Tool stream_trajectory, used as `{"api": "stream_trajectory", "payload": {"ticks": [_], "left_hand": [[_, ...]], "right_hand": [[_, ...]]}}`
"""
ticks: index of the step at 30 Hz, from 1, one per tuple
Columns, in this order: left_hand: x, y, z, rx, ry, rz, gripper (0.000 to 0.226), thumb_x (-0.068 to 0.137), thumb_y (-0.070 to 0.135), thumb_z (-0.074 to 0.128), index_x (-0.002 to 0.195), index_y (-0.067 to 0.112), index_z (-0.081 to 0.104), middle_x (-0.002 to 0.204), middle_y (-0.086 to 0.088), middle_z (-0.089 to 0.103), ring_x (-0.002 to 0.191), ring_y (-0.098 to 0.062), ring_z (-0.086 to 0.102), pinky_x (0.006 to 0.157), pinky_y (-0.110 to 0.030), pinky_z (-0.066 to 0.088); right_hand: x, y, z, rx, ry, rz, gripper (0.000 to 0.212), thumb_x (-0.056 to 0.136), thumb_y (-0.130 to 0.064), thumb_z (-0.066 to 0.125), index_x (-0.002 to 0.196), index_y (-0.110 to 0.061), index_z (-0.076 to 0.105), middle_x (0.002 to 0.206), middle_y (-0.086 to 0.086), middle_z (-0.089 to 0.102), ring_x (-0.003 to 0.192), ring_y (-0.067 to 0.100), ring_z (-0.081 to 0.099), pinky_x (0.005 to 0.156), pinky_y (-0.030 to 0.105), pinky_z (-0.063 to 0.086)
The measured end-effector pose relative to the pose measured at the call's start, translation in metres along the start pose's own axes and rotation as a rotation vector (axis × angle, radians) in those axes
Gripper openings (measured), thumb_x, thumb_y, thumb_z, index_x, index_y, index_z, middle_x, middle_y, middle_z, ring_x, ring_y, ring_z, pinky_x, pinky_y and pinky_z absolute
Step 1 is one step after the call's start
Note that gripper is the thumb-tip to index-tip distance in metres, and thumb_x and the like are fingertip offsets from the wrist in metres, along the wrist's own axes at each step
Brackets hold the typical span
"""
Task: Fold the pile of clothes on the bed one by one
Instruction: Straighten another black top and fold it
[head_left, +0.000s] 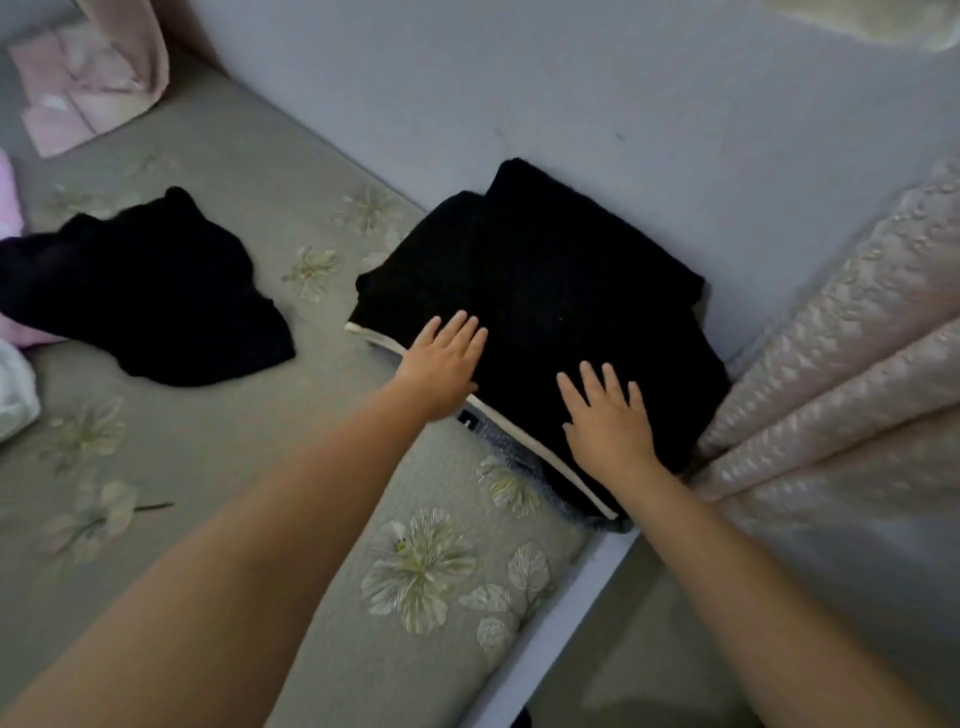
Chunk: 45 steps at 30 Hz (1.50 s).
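Note:
A stack of folded black clothes (550, 291) sits at the corner of the bed against the wall; white trim and a grey garment show along its near edge. My left hand (441, 364) lies flat on the stack's left near edge, fingers straight. On the stack's near right part my right hand (608, 415) presses flat with fingers spread. A crumpled black garment (156, 296) lies unfolded on the bed (218, 415) to the left.
Pink and white clothes (10, 364) lie at the left edge. Pink folded fabric (72, 98) sits at the far left corner. A pale pink patterned curtain (841, 374) hangs to the right. The wall (571, 93) runs behind the stack.

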<state>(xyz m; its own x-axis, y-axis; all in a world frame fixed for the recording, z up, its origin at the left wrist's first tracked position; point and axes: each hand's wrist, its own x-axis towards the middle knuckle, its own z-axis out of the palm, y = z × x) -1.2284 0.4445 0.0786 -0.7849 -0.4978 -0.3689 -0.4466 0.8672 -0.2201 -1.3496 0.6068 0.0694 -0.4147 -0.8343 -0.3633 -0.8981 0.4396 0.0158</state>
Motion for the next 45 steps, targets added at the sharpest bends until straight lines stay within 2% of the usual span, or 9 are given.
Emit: {"api": "stream_trajectory", "payload": {"ticks": [3,7,15,24,27,31,34,38,45], "left_hand": [[-0.004,0.004,0.034,-0.107,0.007,-0.011,0.062,0.099,0.038,0.023,0.145,0.009,-0.006,0.155,-0.009,-0.007,0.142,-0.022,-0.011,0.114,-0.037,-0.004],[-0.02,-0.006,0.059,-0.281,0.094,-0.106,0.06,0.098,0.039,0.022,0.145,0.01,-0.003,0.155,-0.008,-0.005,0.142,-0.021,-0.009,0.113,-0.035,-0.006],[-0.124,-0.098,0.162,-0.4,-0.057,-0.569,0.061,0.098,0.03,0.032,0.145,0.008,0.001,0.154,-0.017,-0.003,0.142,-0.029,-0.005,0.115,-0.038,0.002],[-0.22,-0.19,0.322,-0.626,-0.036,-0.943,0.064,0.095,0.034,0.039,0.143,-0.001,0.015,0.151,-0.023,0.008,0.141,-0.033,0.003,0.114,-0.041,0.003],[-0.218,-0.195,0.358,-0.701,-0.021,-1.002,0.066,0.095,0.039,0.034,0.144,0.002,0.011,0.153,-0.02,0.003,0.142,-0.03,-0.002,0.114,-0.039,-0.001],[-0.213,-0.193,0.38,-0.717,0.13,-1.045,0.068,0.095,0.043,0.029,0.145,0.003,0.007,0.154,-0.014,0.001,0.142,-0.022,-0.006,0.109,-0.027,-0.014],[-0.215,-0.194,0.381,-0.753,0.109,-1.05,0.071,0.091,0.048,0.018,0.144,0.003,0.005,0.154,-0.013,0.0,0.142,-0.021,-0.006,0.106,-0.023,-0.018],[-0.213,-0.197,0.381,-0.757,0.087,-1.03,0.08,0.081,0.053,0.001,0.144,0.003,0.004,0.148,-0.005,-0.011,0.137,-0.016,-0.015,0.103,-0.022,-0.024],[-0.212,-0.202,0.373,-0.804,0.07,-1.041,0.076,0.083,0.046,0.013,0.138,-0.006,0.019,0.141,-0.01,0.0,0.133,-0.027,-0.003,0.108,-0.029,-0.012]], "right_hand": [[0.006,0.003,0.022,0.002,-0.021,0.018,0.06,0.098,-0.032,0.032,0.147,-0.021,-0.002,0.155,0.009,-0.005,0.143,0.028,-0.004,0.114,0.046,0.003],[0.0,-0.028,0.027,0.017,0.118,0.019,0.059,0.097,-0.03,0.034,0.147,-0.013,0.008,0.154,0.016,0.005,0.142,0.032,0.002,0.114,0.048,0.001],[0.051,-0.203,0.039,0.137,0.087,-0.401,0.054,0.096,-0.026,0.037,0.144,-0.011,0.019,0.155,0.012,0.007,0.143,0.026,0.0,0.114,0.043,0.0],[0.136,-0.362,0.086,0.065,0.089,-0.532,0.05,0.093,-0.026,0.043,0.138,-0.007,0.032,0.151,0.012,0.02,0.142,0.027,0.009,0.114,0.042,0.008],[0.166,-0.39,0.099,0.01,0.092,-0.522,0.055,0.092,-0.03,0.044,0.141,-0.008,0.028,0.151,0.012,0.022,0.141,0.028,0.013,0.113,0.04,0.012],[0.205,-0.42,0.107,-0.049,0.095,-0.503,0.063,0.093,-0.033,0.044,0.145,-0.01,0.018,0.154,0.012,0.012,0.142,0.027,0.008,0.114,0.042,0.012],[0.232,-0.44,0.11,-0.013,0.105,-0.442,0.068,0.093,-0.038,0.042,0.147,-0.011,0.01,0.155,0.015,0.0,0.142,0.03,0.001,0.113,0.047,0.008],[0.26,-0.463,0.118,0.123,0.192,-0.295,0.06,0.095,-0.036,0.034,0.146,-0.009,0.015,0.155,0.015,0.005,0.142,0.028,0.002,0.113,0.049,0.003],[0.273,-0.472,0.12,0.18,0.238,-0.204,0.05,0.096,-0.024,0.034,0.145,-0.018,0.023,0.155,0.003,0.011,0.143,0.021,0.005,0.113,0.044,0.001]]}}
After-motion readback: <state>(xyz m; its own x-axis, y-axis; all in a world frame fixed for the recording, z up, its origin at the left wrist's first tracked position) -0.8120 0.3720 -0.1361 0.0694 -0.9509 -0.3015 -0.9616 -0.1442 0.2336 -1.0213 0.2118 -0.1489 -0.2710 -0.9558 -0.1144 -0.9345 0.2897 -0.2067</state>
